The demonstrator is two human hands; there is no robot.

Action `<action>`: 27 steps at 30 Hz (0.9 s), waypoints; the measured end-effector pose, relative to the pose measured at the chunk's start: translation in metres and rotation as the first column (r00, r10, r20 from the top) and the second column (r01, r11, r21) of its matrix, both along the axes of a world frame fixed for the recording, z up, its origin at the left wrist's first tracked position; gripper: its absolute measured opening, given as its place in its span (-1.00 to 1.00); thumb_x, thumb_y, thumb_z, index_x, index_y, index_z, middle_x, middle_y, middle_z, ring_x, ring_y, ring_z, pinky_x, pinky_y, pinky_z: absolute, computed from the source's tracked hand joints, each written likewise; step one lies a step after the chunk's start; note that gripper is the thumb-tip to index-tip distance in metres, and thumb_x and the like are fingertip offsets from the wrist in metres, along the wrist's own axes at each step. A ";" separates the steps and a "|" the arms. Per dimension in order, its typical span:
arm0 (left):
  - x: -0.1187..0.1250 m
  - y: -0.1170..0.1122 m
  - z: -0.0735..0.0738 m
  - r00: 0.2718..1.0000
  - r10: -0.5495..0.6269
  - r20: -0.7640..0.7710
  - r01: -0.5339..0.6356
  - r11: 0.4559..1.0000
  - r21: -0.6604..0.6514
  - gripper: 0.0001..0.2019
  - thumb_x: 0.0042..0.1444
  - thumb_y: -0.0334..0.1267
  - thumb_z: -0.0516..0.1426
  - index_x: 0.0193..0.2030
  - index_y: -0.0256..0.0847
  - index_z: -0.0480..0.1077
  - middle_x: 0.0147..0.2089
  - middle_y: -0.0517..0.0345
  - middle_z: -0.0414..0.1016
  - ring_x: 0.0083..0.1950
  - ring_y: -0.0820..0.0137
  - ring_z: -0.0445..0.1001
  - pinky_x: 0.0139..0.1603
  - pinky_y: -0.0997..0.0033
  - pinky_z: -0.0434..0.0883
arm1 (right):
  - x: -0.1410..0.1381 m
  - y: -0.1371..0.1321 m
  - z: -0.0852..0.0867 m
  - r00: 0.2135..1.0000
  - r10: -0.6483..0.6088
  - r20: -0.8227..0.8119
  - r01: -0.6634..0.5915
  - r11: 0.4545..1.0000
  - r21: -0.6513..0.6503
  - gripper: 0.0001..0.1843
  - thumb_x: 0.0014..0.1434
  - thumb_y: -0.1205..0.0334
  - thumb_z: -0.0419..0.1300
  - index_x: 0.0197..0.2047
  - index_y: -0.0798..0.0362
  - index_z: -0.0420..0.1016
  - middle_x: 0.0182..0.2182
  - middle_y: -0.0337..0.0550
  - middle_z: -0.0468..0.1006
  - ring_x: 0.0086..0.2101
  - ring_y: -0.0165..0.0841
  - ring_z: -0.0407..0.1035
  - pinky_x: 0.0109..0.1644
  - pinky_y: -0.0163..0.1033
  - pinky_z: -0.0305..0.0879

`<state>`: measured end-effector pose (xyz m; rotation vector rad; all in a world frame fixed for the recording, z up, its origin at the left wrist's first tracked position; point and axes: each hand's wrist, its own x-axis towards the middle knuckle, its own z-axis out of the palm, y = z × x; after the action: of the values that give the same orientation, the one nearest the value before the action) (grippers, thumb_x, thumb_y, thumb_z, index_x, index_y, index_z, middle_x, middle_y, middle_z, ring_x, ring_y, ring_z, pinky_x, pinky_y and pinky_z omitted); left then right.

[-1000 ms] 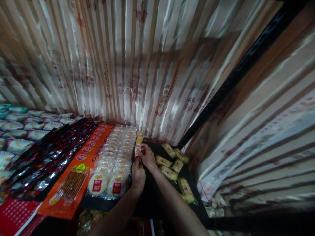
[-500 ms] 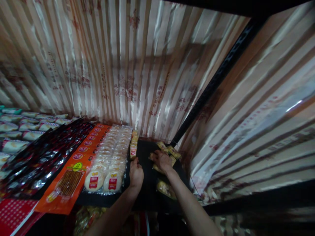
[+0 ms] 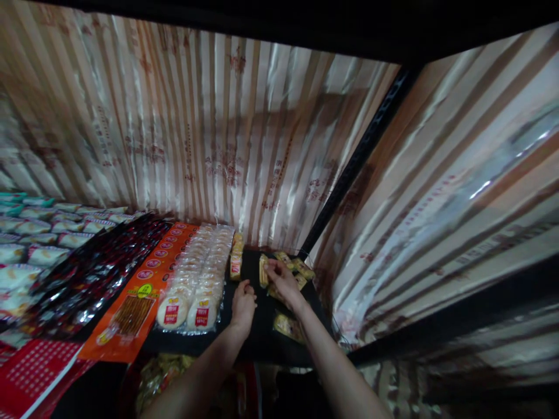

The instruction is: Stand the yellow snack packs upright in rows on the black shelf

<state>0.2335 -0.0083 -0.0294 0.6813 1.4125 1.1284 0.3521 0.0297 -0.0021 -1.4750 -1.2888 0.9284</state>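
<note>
My right hand (image 3: 283, 281) pinches a small yellow wrapped snack packet (image 3: 263, 271) by its right side and holds it upright over the black shelf surface (image 3: 253, 265). Under and behind that hand lie several more yellow packets (image 3: 303, 268), loosely piled. Another yellow packet (image 3: 288, 327) rests nearer to me. My left hand (image 3: 243, 305) has its fingers curled in, with nothing visible in them. It is just in front of a short row of yellow packets (image 3: 236, 265) and apart from it.
Left of the row stand two lines of rice cracker packs (image 3: 202, 314), an orange snack bag (image 3: 131, 323), dark glossy packets (image 3: 82, 279) and white packets (image 3: 43, 255). A black post (image 3: 353, 166) rises behind the pile. Below the shelf sits a bag of wrapped snacks (image 3: 159, 378).
My right hand has lifted a yellow packet from the pile and tilted it upright. My left hand has drawn back from the row's front packet and curled its fingers. The view has shifted slightly.
</note>
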 end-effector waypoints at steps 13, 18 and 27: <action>-0.009 -0.020 0.023 0.968 0.047 0.247 -0.055 0.998 0.027 -0.75 0.05 -0.43 0.11 -0.09 -0.32 0.30 -0.43 0.15 0.42 -0.52 0.55 0.42 -0.52 0.59 0.31 | -0.021 -0.034 -0.004 0.894 0.013 -0.449 -0.106 0.977 -0.183 -0.74 0.05 0.08 0.10 -0.20 0.01 0.36 -0.34 -0.12 0.56 -0.31 -0.31 0.47 -0.28 -0.22 0.38; -0.014 -0.021 0.017 0.989 0.090 0.116 -0.101 0.990 0.096 -0.83 0.02 -0.47 0.07 -0.22 -0.27 0.36 -0.45 0.19 0.41 -0.48 0.52 0.41 -0.48 0.58 0.33 | -0.025 -0.039 -0.007 0.923 0.051 -0.382 -0.123 0.978 -0.168 -0.62 0.01 -0.10 0.16 -0.26 0.03 0.41 -0.32 -0.13 0.55 -0.29 -0.33 0.45 -0.28 -0.27 0.36; -0.034 -0.027 0.018 0.765 -0.038 -0.643 0.259 0.932 0.254 -0.72 0.06 -0.48 -0.01 -0.15 -0.20 0.43 -0.18 0.00 0.39 -0.13 0.31 0.42 -0.05 0.36 0.32 | 0.001 -0.031 -0.005 0.968 0.114 0.225 -0.143 0.982 0.120 -0.42 -0.11 0.09 0.28 0.05 -0.07 0.37 -0.10 -0.14 0.46 -0.14 -0.26 0.34 -0.08 -0.14 0.28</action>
<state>0.1990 -0.0349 -0.0119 1.5043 1.6918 1.0583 0.3534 -0.0013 -0.0068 -1.4294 -1.5924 0.7603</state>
